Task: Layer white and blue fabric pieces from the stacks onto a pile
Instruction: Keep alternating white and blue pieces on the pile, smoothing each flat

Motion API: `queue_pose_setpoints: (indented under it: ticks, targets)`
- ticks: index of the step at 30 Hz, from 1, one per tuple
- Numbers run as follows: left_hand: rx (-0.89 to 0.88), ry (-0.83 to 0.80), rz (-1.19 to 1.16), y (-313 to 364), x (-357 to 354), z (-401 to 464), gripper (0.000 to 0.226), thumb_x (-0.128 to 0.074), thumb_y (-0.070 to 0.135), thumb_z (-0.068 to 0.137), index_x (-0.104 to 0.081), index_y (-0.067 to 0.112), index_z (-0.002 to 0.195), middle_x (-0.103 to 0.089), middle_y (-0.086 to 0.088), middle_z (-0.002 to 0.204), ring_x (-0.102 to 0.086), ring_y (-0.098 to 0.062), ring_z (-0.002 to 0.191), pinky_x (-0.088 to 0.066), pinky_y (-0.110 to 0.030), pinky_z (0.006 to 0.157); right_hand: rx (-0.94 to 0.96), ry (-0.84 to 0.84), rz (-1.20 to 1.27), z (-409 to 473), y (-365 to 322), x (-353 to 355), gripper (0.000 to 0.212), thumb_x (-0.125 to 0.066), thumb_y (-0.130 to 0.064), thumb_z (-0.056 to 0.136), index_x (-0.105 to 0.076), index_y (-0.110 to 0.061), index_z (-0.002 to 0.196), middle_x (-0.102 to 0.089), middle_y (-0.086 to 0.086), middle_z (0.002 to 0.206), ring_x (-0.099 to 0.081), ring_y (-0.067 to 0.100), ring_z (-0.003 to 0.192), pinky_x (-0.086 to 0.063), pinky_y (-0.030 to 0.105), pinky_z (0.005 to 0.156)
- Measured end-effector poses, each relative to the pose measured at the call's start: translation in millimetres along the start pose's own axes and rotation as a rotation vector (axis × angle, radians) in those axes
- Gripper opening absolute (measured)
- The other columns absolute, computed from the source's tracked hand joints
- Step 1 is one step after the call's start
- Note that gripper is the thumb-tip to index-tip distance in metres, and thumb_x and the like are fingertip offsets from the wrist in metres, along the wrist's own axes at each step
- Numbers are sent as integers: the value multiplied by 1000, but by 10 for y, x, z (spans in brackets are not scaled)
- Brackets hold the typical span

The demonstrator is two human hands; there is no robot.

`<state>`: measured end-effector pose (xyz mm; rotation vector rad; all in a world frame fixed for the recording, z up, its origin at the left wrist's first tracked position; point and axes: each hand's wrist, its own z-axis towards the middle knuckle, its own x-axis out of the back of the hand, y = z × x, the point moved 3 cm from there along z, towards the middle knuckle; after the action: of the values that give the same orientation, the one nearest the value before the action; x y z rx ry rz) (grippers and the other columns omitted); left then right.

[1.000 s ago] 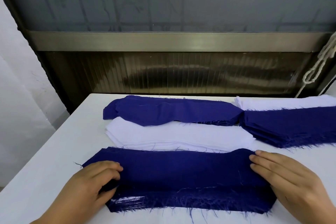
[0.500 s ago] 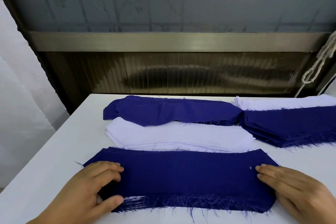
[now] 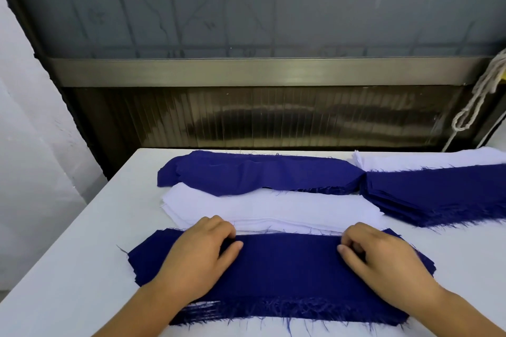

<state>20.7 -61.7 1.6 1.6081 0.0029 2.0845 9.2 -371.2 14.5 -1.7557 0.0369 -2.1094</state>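
From the head camera, the near pile (image 3: 284, 276), topped by a blue fabric piece with a frayed front edge, lies on the white table (image 3: 68, 268) closest to the person. Just behind it sits a white stack (image 3: 273, 208), then a rumpled blue stack (image 3: 260, 172); to the right lie another blue stack (image 3: 438, 194) and a white stack behind it (image 3: 427, 159). A knotted rope (image 3: 476, 101) hangs at the far right. The left hand (image 3: 197, 257) and right hand (image 3: 383, 257) rest on the pile's top piece, fingers curled and bunched at its far edge, covering part of it. Half a second ago both hands lay flatter at the pile's outer ends; they have since moved inward and toward the far edge.
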Motion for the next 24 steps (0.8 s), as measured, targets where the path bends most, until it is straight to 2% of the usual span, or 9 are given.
queue_pose_setpoints:
  ticks: [3,7,9,11,13,16,20,22,24]
  targets:
    - [60,3,16,-254,72,-77,17,-46,50,94,-57,37,94,-53,23,91,-48,3,87,-42,-16,73,-118,31,-99,-59,287,83,24,-57,-43,90,-46,-33,71,-49,-16,64,-48,4,57,-36,19,52]
    - [144,27,143,-441,200,-14,7,-57,32,93,-63,28,92,-57,17,94,-52,-4,85,-44,-21,71,-245,-10,-287,59,516,213,31,-49,-49,90,-43,-28,68,-53,-12,62,-50,3,57,-33,19,48]
    - [150,41,203,-366,234,144,8,-63,17,88,-67,23,93,-61,11,94,-55,-11,83,-41,-22,67,-204,17,-270,236,457,235,28,-53,-46,90,-44,-31,68,-53,-14,63,-50,0,57,-32,18,47]
    - [79,42,247,-191,203,359,13,-65,11,84,-69,21,92,-63,8,94,-56,-15,82,-41,-24,66,-99,1,-107,455,326,193,17,-59,-40,89,-48,-38,77,-53,-19,75,-52,-4,66,-36,15,53]
    - [-12,44,226,-35,100,577,17,-63,22,88,-68,24,104,-61,11,105,-55,-13,90,-45,-24,73,1,-75,52,671,185,74,10,-63,-35,89,-56,-36,96,-54,-20,95,-55,-3,85,-46,17,72]
    - [-44,-84,82,8,-152,790,35,-56,39,94,-59,26,127,-54,16,126,-50,-9,111,-41,-22,93,49,-177,213,828,116,-150,28,-67,-34,86,-59,-32,113,-51,-23,113,-50,-3,107,-41,19,95]
    - [-15,-104,-134,-110,-316,768,40,-60,42,91,-61,26,128,-49,18,135,-41,-2,124,-23,-4,98,90,-160,346,777,235,-281,28,-69,-39,81,-59,-39,108,-52,-30,115,-46,-9,113,-34,8,95]
    - [-82,-72,-84,-124,-334,752,41,-62,45,89,-63,27,126,-48,19,138,-35,0,128,-23,-9,104,136,-145,313,760,251,-281,29,-68,-44,81,-59,-42,108,-48,-37,117,-42,-12,115,-29,2,93]
    - [-168,-78,-40,-84,-349,749,41,-58,42,92,-60,28,130,-45,18,141,-32,-1,131,-24,-17,108,179,-99,251,757,239,-289,21,-65,-43,86,-62,-39,106,-49,-41,113,-44,-11,113,-31,2,91]
